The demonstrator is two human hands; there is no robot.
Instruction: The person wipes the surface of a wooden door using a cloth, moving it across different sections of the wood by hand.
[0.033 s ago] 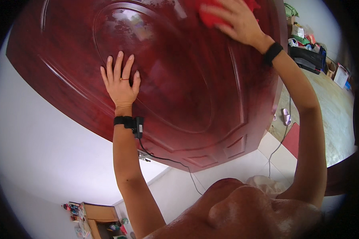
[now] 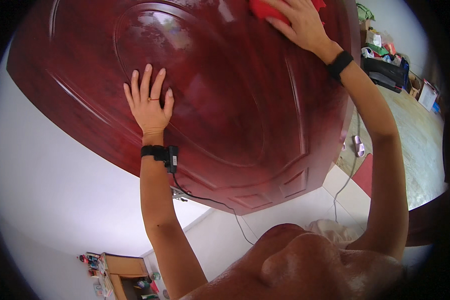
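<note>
A glossy dark red door [image 2: 215, 125] with moulded oval and rectangular panels fills the upper middle of the view. My left hand [image 2: 150, 107] lies flat against it inside the oval moulding, fingers spread, holding nothing. Its ring finger wears a ring, and a black strap with a small box and cable [image 2: 171, 159] circles that wrist. Up at the top edge, my right hand [image 2: 305, 27] presses a bright red cloth [image 2: 270, 10] against the door. Part of the cloth and the fingertips is cut off by the frame. A black band [image 2: 340, 64] is on the right wrist.
A white wall [image 2: 70, 165] runs left of the door. Pale tiles [image 2: 275, 215] lie below it. Beyond its right edge are a pink slipper [image 2: 359, 146], a red mat [image 2: 363, 175] and piled bags and boxes [image 2: 385, 55]. A wooden cabinet [image 2: 127, 266] stands lower left.
My right hand and the red cloth have slid slightly upward on the door, farther past the top edge. The left hand stays on the oval with hardly any shift.
</note>
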